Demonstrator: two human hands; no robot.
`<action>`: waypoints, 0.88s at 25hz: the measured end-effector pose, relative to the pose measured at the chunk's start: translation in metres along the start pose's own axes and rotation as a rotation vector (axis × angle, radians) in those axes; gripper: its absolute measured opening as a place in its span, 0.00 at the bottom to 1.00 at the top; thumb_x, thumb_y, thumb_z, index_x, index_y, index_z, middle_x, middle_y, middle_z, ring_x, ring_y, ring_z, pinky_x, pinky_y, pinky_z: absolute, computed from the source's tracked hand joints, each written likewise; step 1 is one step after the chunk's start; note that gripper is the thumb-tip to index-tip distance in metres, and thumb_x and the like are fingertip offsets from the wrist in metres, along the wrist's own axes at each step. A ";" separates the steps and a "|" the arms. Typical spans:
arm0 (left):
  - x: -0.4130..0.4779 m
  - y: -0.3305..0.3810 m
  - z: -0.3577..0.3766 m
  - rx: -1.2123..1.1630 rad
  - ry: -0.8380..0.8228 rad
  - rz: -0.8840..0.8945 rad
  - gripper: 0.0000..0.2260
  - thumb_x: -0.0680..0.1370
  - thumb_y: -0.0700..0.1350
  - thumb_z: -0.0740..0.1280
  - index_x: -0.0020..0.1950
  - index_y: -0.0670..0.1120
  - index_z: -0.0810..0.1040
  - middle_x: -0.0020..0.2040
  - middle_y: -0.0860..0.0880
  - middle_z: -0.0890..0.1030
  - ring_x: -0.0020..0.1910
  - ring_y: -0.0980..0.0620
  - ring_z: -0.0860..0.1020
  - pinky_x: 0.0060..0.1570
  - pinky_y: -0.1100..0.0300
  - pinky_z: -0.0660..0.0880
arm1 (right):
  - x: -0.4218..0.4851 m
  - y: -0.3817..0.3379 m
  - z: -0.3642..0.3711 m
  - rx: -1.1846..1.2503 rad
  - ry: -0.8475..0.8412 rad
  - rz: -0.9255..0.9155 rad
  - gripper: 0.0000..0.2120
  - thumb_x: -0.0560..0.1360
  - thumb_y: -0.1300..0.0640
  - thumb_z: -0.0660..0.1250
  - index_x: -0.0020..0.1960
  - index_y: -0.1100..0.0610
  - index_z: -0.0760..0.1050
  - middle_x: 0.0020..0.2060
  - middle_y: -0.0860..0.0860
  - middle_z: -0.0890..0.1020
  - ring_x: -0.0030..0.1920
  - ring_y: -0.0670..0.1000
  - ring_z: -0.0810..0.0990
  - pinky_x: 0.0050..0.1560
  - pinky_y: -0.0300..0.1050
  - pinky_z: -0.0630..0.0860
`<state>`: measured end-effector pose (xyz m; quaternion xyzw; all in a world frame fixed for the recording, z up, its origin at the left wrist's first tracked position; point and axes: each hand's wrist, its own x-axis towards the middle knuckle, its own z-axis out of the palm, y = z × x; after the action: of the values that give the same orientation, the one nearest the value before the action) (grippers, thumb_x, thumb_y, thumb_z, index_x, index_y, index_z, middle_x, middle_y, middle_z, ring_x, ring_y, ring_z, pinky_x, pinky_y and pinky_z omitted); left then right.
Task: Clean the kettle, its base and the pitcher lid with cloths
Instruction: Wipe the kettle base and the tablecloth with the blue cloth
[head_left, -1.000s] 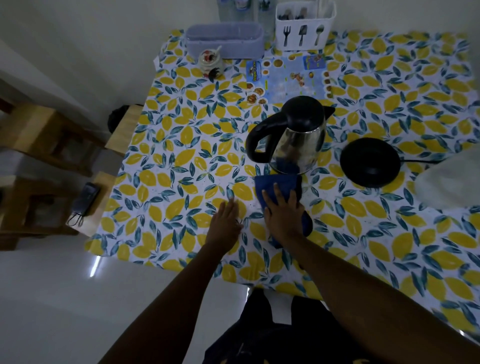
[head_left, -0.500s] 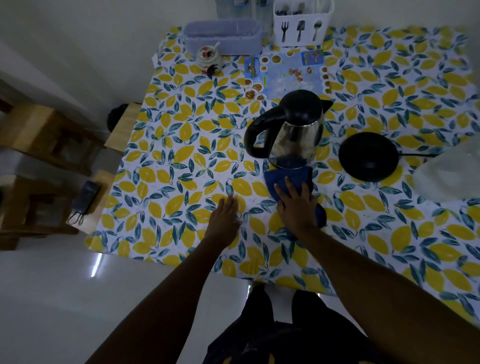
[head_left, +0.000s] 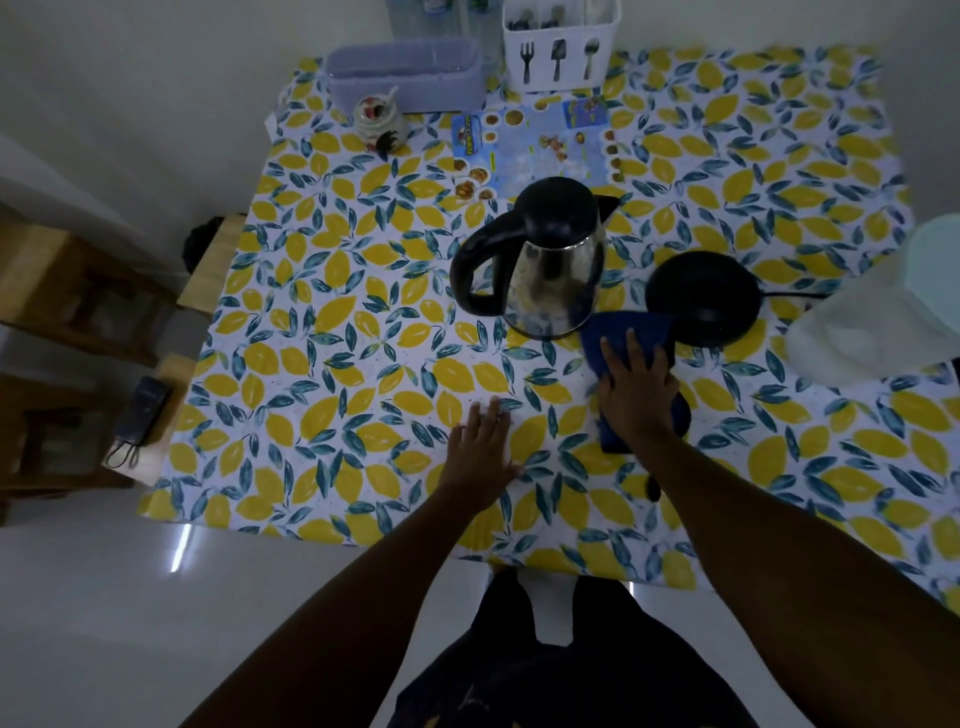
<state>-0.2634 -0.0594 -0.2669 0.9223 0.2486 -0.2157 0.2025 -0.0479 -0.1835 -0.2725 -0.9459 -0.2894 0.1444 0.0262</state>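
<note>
While right hand (head_left: 636, 387) presses flat on blue cloth (head_left: 626, 338), fingers spread, left hand (head_left: 480, 460) rests open on table (head_left: 322, 332). Kettle (head_left: 550, 270) frame centre, off base (head_left: 701, 299) to its right. Steel likely slick; hold by handle. Cloth soft, bunches easily.

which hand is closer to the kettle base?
Right. The right hand lies flat on the blue cloth, just in front of the kettle base. The left hand rests flat on the table, further away.
</note>
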 end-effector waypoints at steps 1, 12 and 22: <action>0.000 0.002 -0.001 -0.005 -0.003 0.001 0.38 0.78 0.59 0.60 0.78 0.46 0.43 0.80 0.46 0.39 0.78 0.42 0.39 0.76 0.42 0.48 | -0.005 -0.004 -0.001 0.004 -0.002 0.000 0.26 0.80 0.47 0.54 0.77 0.43 0.51 0.79 0.51 0.51 0.75 0.65 0.52 0.64 0.68 0.63; -0.002 0.033 0.000 -0.050 0.004 0.010 0.35 0.80 0.59 0.57 0.78 0.47 0.41 0.79 0.48 0.37 0.77 0.44 0.35 0.76 0.40 0.43 | -0.085 0.072 0.031 -0.036 0.084 -0.206 0.23 0.73 0.55 0.69 0.67 0.51 0.73 0.69 0.54 0.74 0.60 0.65 0.70 0.50 0.64 0.76; 0.008 0.135 0.015 0.091 -0.004 0.288 0.33 0.80 0.57 0.57 0.78 0.46 0.46 0.80 0.47 0.44 0.78 0.43 0.42 0.75 0.41 0.49 | -0.129 0.151 0.026 -0.041 0.122 0.031 0.36 0.76 0.31 0.46 0.78 0.49 0.52 0.78 0.54 0.54 0.77 0.60 0.50 0.69 0.67 0.54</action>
<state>-0.1880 -0.1706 -0.2476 0.9562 0.1033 -0.1973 0.1901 -0.0763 -0.3816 -0.2841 -0.9576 -0.2757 0.0809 0.0223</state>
